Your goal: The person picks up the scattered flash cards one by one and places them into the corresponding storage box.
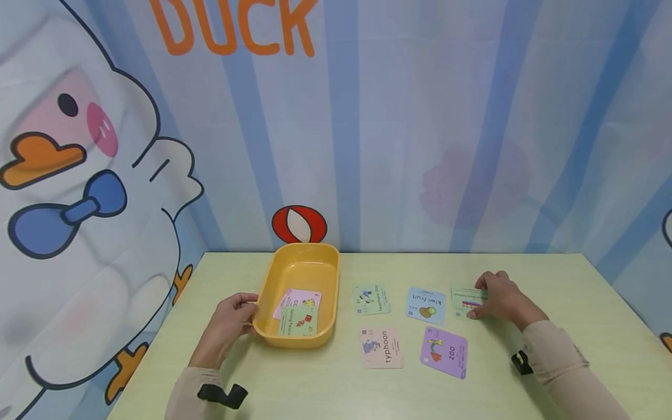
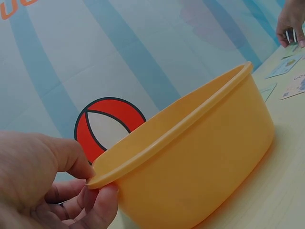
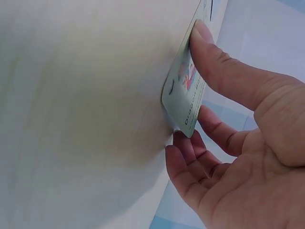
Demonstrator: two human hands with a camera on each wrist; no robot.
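My left hand (image 1: 226,325) pinches the rim of a yellow plastic basin (image 2: 195,167), thumb and fingers on either side of its edge. Inside the basin lie a green card (image 1: 299,321) and purple cards (image 1: 312,295) overlapping one another. At the right, my right hand (image 1: 500,298) holds a green Dragon Boat flash card (image 3: 183,98). Its thumb presses the printed face while the fingertips are at the card's edge, close to the table. Nearest to that hand are a blue kiwi fruit card (image 1: 426,305) and a purple zoo card (image 1: 444,352).
A green Teachers' Day card (image 1: 371,298) and a pink typhoon card (image 1: 381,347) lie right of the basin. The pale table (image 1: 294,385) ends at a printed curtain (image 1: 388,128) behind and beside it.
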